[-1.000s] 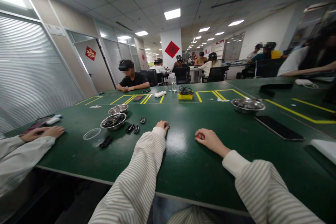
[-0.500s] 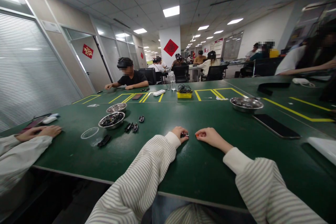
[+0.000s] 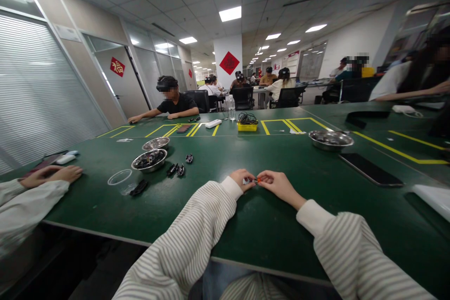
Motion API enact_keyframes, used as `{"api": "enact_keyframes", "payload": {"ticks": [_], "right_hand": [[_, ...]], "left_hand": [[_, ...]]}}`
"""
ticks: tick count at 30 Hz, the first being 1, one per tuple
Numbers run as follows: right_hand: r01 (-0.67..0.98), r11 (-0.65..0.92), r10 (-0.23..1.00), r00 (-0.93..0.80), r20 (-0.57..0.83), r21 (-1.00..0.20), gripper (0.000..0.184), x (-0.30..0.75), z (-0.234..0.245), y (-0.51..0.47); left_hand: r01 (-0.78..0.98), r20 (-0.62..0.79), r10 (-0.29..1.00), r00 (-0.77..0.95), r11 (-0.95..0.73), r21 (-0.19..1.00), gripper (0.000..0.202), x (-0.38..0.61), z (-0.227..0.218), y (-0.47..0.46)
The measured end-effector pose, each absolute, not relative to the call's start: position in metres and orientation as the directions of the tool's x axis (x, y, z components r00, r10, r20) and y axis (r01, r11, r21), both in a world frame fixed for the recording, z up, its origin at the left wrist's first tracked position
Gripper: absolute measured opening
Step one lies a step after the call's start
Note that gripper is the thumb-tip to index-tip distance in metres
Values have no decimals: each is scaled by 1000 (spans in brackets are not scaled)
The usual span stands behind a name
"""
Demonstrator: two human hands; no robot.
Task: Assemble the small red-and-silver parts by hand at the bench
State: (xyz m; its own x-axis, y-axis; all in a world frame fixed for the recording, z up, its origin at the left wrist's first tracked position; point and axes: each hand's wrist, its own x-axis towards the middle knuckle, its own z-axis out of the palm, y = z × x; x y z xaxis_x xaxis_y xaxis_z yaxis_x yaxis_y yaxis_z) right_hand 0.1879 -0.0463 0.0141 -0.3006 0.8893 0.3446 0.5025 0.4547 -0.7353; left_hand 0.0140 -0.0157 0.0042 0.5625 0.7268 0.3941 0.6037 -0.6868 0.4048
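Observation:
Over the green table (image 3: 267, 239), my left hand (image 3: 242, 179) is closed on a small dark and silvery part (image 3: 249, 181), too small to name. My right hand (image 3: 276, 184) pinches a tiny orange piece (image 3: 259, 179) between thumb and fingertips. The fingertips of both hands nearly meet, with the two small parts between them; I cannot tell whether the parts touch. To the left of my hands lie several black plastic parts (image 3: 180, 170). Beyond those stands a metal bowl (image 3: 163, 155) filled with dark parts.
A second metal bowl (image 3: 165, 140), a clear plastic cup (image 3: 121, 179) and a black piece (image 3: 138, 188) are at left. Farther right are another bowl (image 3: 346, 144) and a phone (image 3: 372, 170). A yellow box (image 3: 247, 127) holds cables. A neighbour's hands (image 3: 65, 174) rest at far left.
My right hand has moved left, bringing the orange piece up to the part in my left hand. Across the table, a person's arm has stretched farther to the left.

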Motion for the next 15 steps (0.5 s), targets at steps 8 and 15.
{"api": "enact_keyframes", "payload": {"ticks": [8,15], "right_hand": [[533,523,850,-275,448,-665,21,191,16,-48],[463,510,860,-262,438,-725,23,187,15,-48]], "left_hand": [[606,460,716,526,-694,387,19,13,3,-15],[585,481,694,537,-716,381,19,14,7,-17]]}}
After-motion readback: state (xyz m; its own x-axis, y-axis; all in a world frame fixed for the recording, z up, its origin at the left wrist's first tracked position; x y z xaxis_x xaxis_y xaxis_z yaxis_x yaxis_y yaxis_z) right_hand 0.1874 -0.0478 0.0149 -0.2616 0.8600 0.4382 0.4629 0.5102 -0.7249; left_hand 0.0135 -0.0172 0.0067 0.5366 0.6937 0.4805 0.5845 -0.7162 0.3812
